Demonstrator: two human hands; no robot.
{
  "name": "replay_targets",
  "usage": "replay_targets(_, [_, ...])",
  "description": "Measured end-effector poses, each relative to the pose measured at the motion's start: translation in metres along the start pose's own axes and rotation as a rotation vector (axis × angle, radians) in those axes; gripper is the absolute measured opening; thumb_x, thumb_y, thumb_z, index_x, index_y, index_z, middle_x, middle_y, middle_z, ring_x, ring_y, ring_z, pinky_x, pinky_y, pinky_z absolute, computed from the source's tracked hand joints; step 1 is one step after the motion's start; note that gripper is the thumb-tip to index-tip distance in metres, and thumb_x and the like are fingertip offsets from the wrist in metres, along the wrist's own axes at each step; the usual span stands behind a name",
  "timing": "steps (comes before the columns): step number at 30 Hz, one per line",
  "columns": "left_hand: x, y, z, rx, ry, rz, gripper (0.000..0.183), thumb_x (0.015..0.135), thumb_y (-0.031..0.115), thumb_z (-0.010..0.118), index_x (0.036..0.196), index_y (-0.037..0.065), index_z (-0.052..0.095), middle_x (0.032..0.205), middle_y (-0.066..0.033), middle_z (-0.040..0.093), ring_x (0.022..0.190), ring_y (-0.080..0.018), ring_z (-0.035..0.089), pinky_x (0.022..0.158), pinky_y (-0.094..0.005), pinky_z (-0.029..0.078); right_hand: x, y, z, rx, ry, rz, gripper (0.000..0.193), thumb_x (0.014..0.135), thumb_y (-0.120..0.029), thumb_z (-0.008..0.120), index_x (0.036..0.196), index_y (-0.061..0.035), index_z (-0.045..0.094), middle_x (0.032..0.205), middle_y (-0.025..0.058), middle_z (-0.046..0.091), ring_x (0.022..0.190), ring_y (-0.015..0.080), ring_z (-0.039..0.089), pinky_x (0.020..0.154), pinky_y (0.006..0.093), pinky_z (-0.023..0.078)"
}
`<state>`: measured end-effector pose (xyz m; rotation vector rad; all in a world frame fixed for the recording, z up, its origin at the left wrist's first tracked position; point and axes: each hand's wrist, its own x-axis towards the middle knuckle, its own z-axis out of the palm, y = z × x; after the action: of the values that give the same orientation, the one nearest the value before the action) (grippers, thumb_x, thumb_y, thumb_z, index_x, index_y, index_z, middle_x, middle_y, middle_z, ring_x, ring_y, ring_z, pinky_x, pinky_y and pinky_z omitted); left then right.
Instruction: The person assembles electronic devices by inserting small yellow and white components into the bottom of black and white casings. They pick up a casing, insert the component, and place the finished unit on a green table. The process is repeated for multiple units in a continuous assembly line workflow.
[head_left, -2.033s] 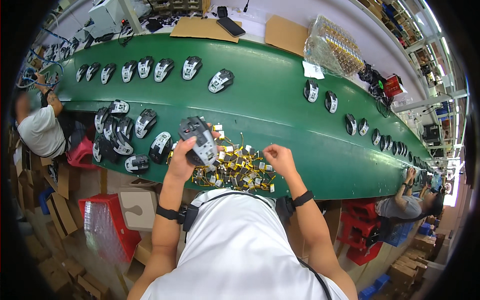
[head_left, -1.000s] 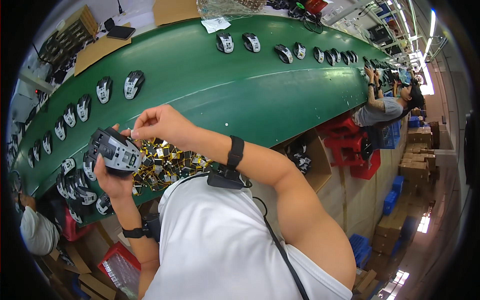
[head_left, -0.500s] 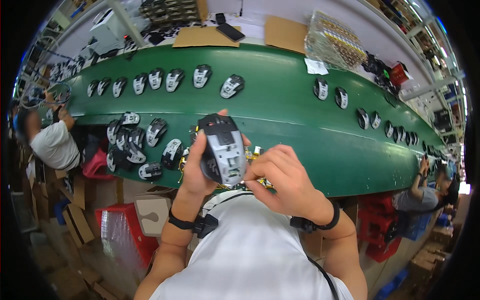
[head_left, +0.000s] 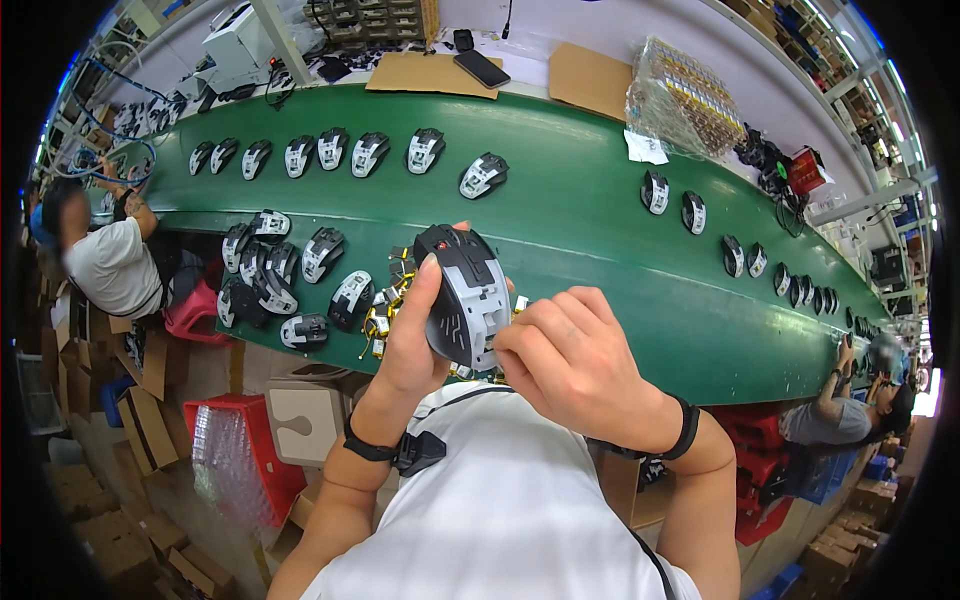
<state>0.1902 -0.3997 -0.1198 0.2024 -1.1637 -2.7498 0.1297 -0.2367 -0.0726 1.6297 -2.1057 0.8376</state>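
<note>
A black and grey computer mouse (head_left: pixel 468 300), its casing partly bare with slots showing, is gripped in my left hand (head_left: pixel 408 340), held tilted above the bench's near edge. My right hand (head_left: pixel 572 350) is closed, its fingertips against the mouse's lower right side; what they pinch, if anything, is hidden. Beneath and beside my left hand lies a pile of small silvery batteries (head_left: pixel 382 318) with yellow parts and wires. Left of that pile, one mouse (head_left: pixel 351 300) rests apart from a heap of similar mice (head_left: pixel 268 280).
Along the green bench (head_left: pixel 600 300), a row of mice (head_left: pixel 370 155) stretches left and another (head_left: pixel 734 256) right. Cardboard sheets, a phone (head_left: pixel 482 69) and a bagged tray of parts (head_left: pixel 690 95) lie behind. A person (head_left: pixel 115 265) sits left, another (head_left: pixel 835 415) right.
The mouse has turned in my left hand, showing more of its side. My right fingers have curled in closer against it. The whole view has shifted slightly.
</note>
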Motion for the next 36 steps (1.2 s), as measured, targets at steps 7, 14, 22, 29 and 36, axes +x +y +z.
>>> replay_targets(7, [-0.001, -0.002, -0.004, 0.024, -0.023, 0.012, 0.060, 0.103, 0.048, 0.031, 0.146, 0.007, 0.034, 0.113, -0.0202, 0.063, 0.105, -0.0252, 0.064, 0.090, -0.0377, 0.052, -0.005, -0.002, 0.007, -0.039, 0.026, -0.011, 0.015, 0.068, -0.005, 0.065, 0.082, -0.0025, 0.060, 0.079, 0.0057, 0.053, 0.071, 0.0206, 0.053, 0.070, 0.0347, 0.043])
replay_targets(14, [0.000, -0.004, -0.004, 0.056, 0.018, -0.001, 0.057, 0.103, 0.047, 0.032, 0.143, 0.006, 0.038, 0.111, -0.0187, 0.064, 0.102, -0.0249, 0.064, 0.089, -0.0370, 0.053, -0.003, 0.000, 0.009, -0.026, -0.024, -0.050, 0.017, 0.066, -0.005, 0.064, 0.082, -0.0025, 0.060, 0.078, 0.0062, 0.052, 0.071, 0.0211, 0.053, 0.070, 0.0343, 0.042])
replay_targets(22, [0.000, -0.003, -0.008, 0.014, 0.038, 0.033, 0.055, 0.103, 0.045, 0.031, 0.141, 0.006, 0.040, 0.110, -0.0174, 0.064, 0.101, -0.0248, 0.065, 0.088, -0.0373, 0.053, -0.004, -0.002, 0.011, 0.189, 0.037, 0.078, 0.017, 0.071, 0.000, 0.071, 0.086, -0.0021, 0.064, 0.080, 0.0048, 0.055, 0.069, 0.0207, 0.054, 0.068, 0.0345, 0.042])
replay_targets(29, [-0.002, -0.004, -0.005, -0.037, 0.015, 0.059, 0.057, 0.104, 0.048, 0.029, 0.141, 0.007, 0.040, 0.109, -0.0172, 0.064, 0.099, -0.0237, 0.065, 0.086, -0.0363, 0.054, -0.011, -0.011, 0.020, 0.215, 0.064, 0.074, 0.017, 0.073, 0.002, 0.072, 0.088, -0.0020, 0.066, 0.079, 0.0051, 0.055, 0.069, 0.0224, 0.055, 0.064, 0.0354, 0.042])
replay_targets(36, [-0.002, -0.008, -0.003, -0.062, -0.037, 0.125, 0.061, 0.103, 0.053, 0.026, 0.144, 0.009, 0.035, 0.109, -0.0184, 0.061, 0.083, -0.0266, 0.067, 0.070, -0.0355, 0.057, -0.020, -0.016, 0.032, 0.278, 0.117, 0.159, 0.024, 0.072, 0.004, 0.071, 0.095, 0.0003, 0.068, 0.081, 0.0063, 0.059, 0.068, 0.0205, 0.058, 0.059, 0.0323, 0.046])
